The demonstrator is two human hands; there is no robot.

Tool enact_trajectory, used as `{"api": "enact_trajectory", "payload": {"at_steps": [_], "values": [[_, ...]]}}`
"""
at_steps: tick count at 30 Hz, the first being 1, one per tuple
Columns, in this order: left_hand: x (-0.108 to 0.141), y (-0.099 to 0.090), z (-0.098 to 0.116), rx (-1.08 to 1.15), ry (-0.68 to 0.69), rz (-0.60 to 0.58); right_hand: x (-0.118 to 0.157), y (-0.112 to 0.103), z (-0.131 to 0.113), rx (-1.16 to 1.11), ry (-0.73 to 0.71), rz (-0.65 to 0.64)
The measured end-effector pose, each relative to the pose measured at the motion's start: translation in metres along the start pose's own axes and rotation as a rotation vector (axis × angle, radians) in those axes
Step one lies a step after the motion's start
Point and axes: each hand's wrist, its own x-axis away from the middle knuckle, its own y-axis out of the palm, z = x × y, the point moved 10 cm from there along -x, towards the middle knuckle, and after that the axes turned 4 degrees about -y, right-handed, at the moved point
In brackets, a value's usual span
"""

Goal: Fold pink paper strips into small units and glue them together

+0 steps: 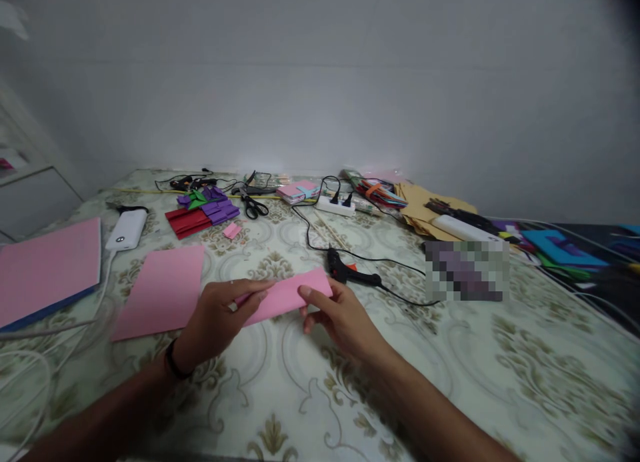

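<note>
Bare forearms point(430, 399) lead to left hand point(220, 315) and right hand point(345, 312), pinching 1 long pink paper strip point(286, 295) near its ends; likely a folding step, next move probably needs firm creasing.

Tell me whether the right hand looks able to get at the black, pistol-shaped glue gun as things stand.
Likely yes: the glue gun lies just beyond the right hand, nothing visible between them. That hand's grip is on the folded pink paper, though, so it would probably have to let go first.
</note>
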Motion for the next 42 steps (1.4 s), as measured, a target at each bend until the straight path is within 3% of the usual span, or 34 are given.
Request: {"api": "enact_trajectory", "payload": {"at_steps": [5,10,17,21,42], "values": [[0.004,0.024,-0.001,0.137,-0.103,-0.223,-0.001,-0.011,-0.004,0.036,-0.074,0.047],[0.009,0.038,-0.001,0.240,-0.184,-0.328,0.001,-0.008,0.001,0.166,-0.076,-0.013],[0.004,0.033,-0.005,0.281,-0.221,-0.271,0.009,0.017,0.007,0.334,-0.019,-0.171],[0.006,0.034,-0.005,0.230,-0.205,-0.304,0.015,0.025,0.007,0.360,0.005,-0.213],[0.008,0.034,-0.004,0.313,-0.284,-0.332,0.020,0.014,-0.011,0.371,-0.021,-0.100]]}}
